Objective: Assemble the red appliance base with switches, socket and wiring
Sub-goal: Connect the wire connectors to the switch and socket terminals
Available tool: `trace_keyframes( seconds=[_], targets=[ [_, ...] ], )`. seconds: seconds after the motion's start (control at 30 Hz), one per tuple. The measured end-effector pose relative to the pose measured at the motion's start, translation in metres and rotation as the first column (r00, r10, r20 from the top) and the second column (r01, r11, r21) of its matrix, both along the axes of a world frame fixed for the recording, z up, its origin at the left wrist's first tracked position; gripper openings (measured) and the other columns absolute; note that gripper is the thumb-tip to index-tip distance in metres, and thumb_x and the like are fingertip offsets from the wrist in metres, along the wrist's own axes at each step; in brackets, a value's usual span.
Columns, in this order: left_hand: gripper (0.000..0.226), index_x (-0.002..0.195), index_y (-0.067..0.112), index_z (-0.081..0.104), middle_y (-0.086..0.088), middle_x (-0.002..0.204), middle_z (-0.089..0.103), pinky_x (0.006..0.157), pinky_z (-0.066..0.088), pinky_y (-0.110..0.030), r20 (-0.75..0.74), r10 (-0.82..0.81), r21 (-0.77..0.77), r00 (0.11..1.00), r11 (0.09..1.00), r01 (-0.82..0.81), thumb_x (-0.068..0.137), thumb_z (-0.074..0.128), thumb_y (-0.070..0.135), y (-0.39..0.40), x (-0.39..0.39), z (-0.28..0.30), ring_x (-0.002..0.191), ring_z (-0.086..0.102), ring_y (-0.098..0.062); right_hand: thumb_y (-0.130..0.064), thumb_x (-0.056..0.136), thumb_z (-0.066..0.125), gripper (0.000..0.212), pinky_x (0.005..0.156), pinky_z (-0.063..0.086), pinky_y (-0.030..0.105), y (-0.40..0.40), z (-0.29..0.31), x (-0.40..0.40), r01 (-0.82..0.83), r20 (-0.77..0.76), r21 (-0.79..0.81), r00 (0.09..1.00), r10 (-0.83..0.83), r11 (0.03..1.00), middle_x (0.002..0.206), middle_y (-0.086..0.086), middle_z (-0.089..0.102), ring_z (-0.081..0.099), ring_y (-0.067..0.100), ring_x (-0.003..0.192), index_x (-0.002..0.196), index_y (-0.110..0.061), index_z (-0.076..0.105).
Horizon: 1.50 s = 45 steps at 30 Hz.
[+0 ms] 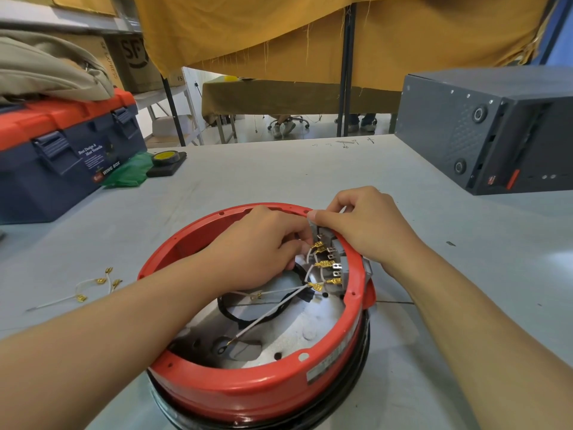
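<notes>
Hands [263, 243] grip wiring [322, 263] inside base [248, 389].

This looks like a workshop or small assembly room. A wide grey worktable [310, 169] carries pen marks at its far edge. On its left sits a blue toolbox with an orange lid [62, 141], with a roll of tape [165, 158] beside it; on the right lies a dark computer case [483, 128]. Loose wires with brass connectors [93, 283] lie near left. Beyond stand metal shelving with a cardboard box [133, 57] and another cloth-covered table [279, 97].
</notes>
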<state>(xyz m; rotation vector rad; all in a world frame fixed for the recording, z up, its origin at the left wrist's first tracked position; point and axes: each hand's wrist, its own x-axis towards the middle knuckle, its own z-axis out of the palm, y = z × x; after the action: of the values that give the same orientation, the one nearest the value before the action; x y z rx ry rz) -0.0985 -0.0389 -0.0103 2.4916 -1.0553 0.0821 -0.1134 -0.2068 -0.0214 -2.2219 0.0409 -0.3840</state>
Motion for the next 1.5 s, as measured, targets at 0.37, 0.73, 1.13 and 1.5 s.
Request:
trace_keyframes(
  seconds=[0.37,0.73,1.13,1.5],
  targets=[
    [0.014,0.087,0.022,0.062,0.007,0.058,0.062,0.062,0.05,-0.034,0.026,0.0,0.032,1.0,0.999,-0.001,0.091,0.051,0.015,-0.003,0.0,-0.001,0.061,0.057,-0.005,-0.039,0.079,0.071,0.03,0.052,0.033,0.02,-0.001,-0.001,0.0,-0.01,-0.022,0.01,1.0,0.01,1.0,0.063,-0.006,0.055,0.049,0.005,0.061,0.072,-0.009,0.068],
    [0.01,0.086,0.025,0.066,0.014,0.059,0.057,0.066,0.051,-0.038,0.043,0.044,0.005,0.998,0.999,-0.045,0.088,0.057,0.02,-0.003,0.0,-0.002,0.06,0.053,-0.002,-0.04,0.08,0.071,0.031,0.051,0.032,0.018,-0.001,-0.002,0.002,-0.015,-0.022,0.0,1.0,0.015,1.0,0.065,-0.005,0.056,0.05,0.004,0.06,0.073,-0.01,0.068],
    [0.013,0.082,0.02,0.07,0.005,0.066,0.069,0.062,0.047,-0.014,-0.047,0.057,-0.021,0.997,0.998,-0.058,0.083,0.063,0.009,-0.004,-0.001,0.009,0.06,0.061,0.0,-0.038,0.08,0.07,0.019,0.058,0.045,0.018,-0.012,0.01,-0.001,-0.191,-0.197,-0.031,0.964,0.181,0.981,0.084,-0.002,0.07,0.062,0.007,0.072,0.086,-0.019,0.07],
    [0.003,0.08,0.019,0.069,0.004,0.06,0.07,0.058,0.041,-0.007,-0.217,0.067,0.011,0.974,0.998,-0.066,0.082,0.067,0.019,-0.002,-0.004,0.019,0.057,0.062,0.002,-0.024,0.07,0.082,0.017,0.054,0.049,0.02,-0.003,-0.004,0.005,-0.067,-0.064,0.35,0.993,0.095,0.934,0.075,0.006,0.074,0.068,0.012,0.061,0.084,-0.018,0.074]
  ],
)
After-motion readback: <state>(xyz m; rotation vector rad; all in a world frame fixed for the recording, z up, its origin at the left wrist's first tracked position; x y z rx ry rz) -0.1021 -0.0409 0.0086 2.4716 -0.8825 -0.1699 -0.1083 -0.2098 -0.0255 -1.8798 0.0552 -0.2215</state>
